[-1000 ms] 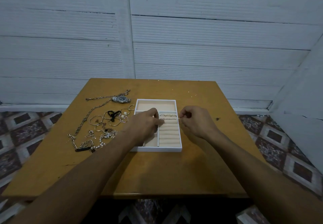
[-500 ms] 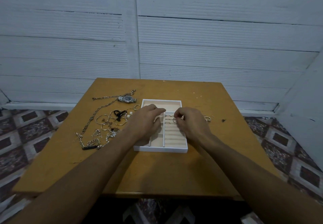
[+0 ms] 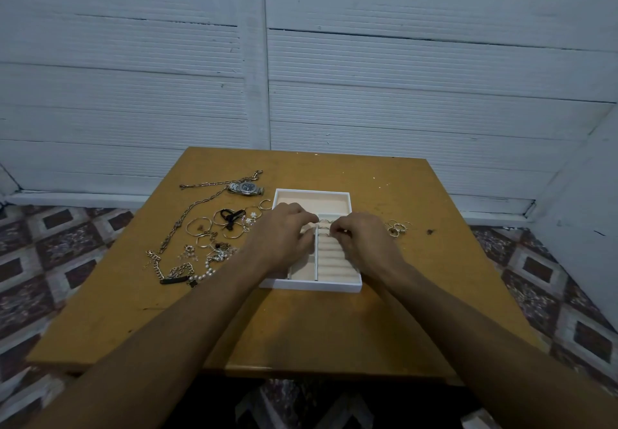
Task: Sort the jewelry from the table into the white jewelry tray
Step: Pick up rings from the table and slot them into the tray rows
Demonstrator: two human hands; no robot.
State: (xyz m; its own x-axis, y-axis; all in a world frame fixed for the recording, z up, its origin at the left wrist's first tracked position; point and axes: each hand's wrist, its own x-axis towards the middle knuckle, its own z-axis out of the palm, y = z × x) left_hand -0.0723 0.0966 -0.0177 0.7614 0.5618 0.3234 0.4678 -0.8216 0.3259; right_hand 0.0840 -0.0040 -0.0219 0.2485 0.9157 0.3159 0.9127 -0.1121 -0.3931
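The white jewelry tray (image 3: 311,284) lies mid-table with beige lining and ring rolls on its right side. A few rings (image 3: 323,221) sit in the far rolls. My left hand (image 3: 281,238) rests flat on the tray's left compartments, fingertips near the divider, gripping nothing. My right hand (image 3: 364,241) hovers over the ring rolls with thumb and fingers pinched on a small ring (image 3: 334,232), pressed at a roll slot. It is mostly hidden by the fingertips. More loose rings (image 3: 397,228) lie on the table just right of the tray.
Left of the tray lies a spread of jewelry: a wristwatch (image 3: 245,188), long chains (image 3: 187,218), gold hoops (image 3: 200,226), a black bow piece (image 3: 230,216), and a black-bar bracelet (image 3: 174,280). White plank walls stand behind the wooden table (image 3: 301,335).
My right hand has moved left from the tray's right edge onto the ring rolls, uncovering the loose rings beside the tray. My left hand has stayed on the tray.
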